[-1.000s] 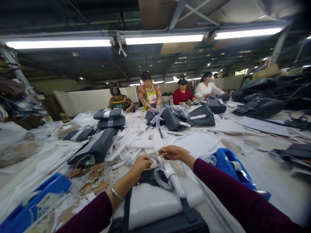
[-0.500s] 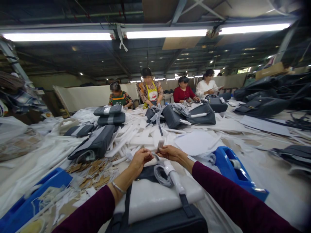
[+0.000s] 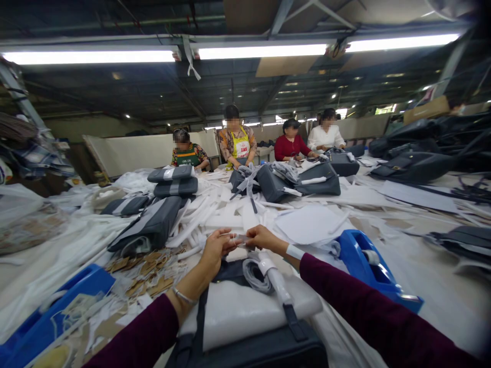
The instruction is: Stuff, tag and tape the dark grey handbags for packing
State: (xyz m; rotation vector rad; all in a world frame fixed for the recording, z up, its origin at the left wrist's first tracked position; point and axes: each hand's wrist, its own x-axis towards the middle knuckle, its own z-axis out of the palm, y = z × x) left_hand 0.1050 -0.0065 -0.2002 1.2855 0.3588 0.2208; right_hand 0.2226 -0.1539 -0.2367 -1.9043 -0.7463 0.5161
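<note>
A dark blue-grey bag (image 3: pixel 264 352) with smooth sides lies nearest on the counter (image 3: pixel 445 291), a glossy white padding sheet (image 3: pixel 245 314) over it and a grey, plastic-wrapped coiled strap (image 3: pixel 255 278) on top. Just beyond the coil, the right hand (image 3: pixel 264 238) pinches a small, thin greyish strip (image 3: pixel 242 237); the left hand (image 3: pixel 217 250) is close beside it, fingers partly spread at the strip's left end. To the far left, a beige cloth sack (image 3: pixel 107 199) holds white material, and a clear plastic bag (image 3: pixel 30 225) shows brown pieces inside. A blue plastic tape dispenser (image 3: pixel 370 268) with its roll stands right of the hands; another blue dispenser (image 3: pixel 57 312) lies near left. Brown card tags (image 3: pixel 149 271) are scattered between that one and the nearest bag. White foam strips (image 3: pixel 207 214) clutter the middle, before more dark bags (image 3: pixel 297 181) and four co-workers (image 3: pixel 240 145). The lower edge cuts off the nearest bag; whether the left fingers grip the strip, I cannot tell.
</note>
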